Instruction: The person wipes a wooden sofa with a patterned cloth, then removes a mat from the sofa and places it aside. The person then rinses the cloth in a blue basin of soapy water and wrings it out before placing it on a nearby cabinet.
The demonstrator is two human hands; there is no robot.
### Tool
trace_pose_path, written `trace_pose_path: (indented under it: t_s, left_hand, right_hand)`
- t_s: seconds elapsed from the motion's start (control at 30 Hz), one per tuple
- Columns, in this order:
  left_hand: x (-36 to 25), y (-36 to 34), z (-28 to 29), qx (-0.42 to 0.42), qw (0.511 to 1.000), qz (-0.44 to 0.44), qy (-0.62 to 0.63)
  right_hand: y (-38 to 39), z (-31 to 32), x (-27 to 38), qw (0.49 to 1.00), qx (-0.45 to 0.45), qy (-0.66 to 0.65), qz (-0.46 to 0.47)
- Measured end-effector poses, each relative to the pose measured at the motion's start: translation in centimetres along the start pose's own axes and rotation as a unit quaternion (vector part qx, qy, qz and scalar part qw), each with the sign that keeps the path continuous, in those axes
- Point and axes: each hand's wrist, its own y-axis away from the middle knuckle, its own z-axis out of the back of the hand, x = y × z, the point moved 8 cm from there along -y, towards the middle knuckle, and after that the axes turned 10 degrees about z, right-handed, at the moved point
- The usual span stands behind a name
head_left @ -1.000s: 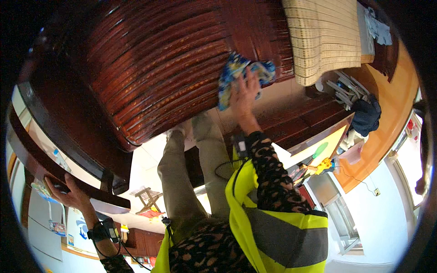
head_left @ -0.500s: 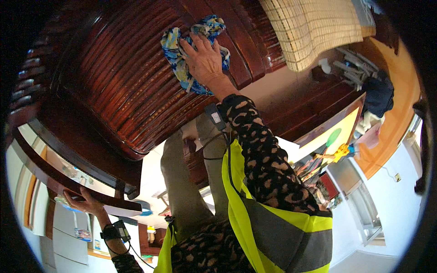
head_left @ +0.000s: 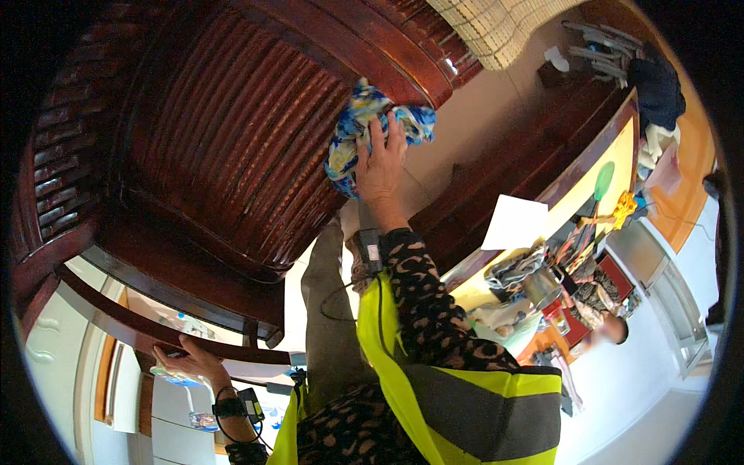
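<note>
One patterned cloth (head_left: 359, 115) has been drawn edgeward over the slatted seat (head_left: 225, 147) by a splayed right hand (head_left: 380, 169) — stroke seemingly ending; armrest (head_left: 128, 320) touched by uncurled left hand (head_left: 195, 364).

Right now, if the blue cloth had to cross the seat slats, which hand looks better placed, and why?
Probably the right hand: it is on the blue cloth at the edge of the seat slats. The left hand is at the armrest, well away from the cloth.

Beige woven mat (head_left: 504, 35), white sheet (head_left: 514, 222) along the edge of a yellow-topped table (head_left: 622, 142), green oval item (head_left: 604, 181), dark cloth (head_left: 657, 93)
</note>
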Motion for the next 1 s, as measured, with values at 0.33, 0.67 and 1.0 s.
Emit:
trace_pose_path:
  t_s: [0.33, 0.67, 1.0]
  left_hand:
    - [1.8, -0.7, -0.1, -0.032, 0.996, -0.077, 0.005]
    - [1.7, -0.4, -0.4, -0.011, 0.999, -0.04, 0.028]
    - [1.5, -0.1, -0.5, 0.007, 0.999, -0.022, 0.043]
  right_hand:
    - [15.9, -4.8, 2.0, 0.955, -0.011, -0.201, -0.216]
    - [4.1, 1.0, -5.5, 0.975, -0.137, -0.071, -0.162]
    - [0.1, 3.3, -3.1, 0.996, -0.048, 0.045, -0.064]
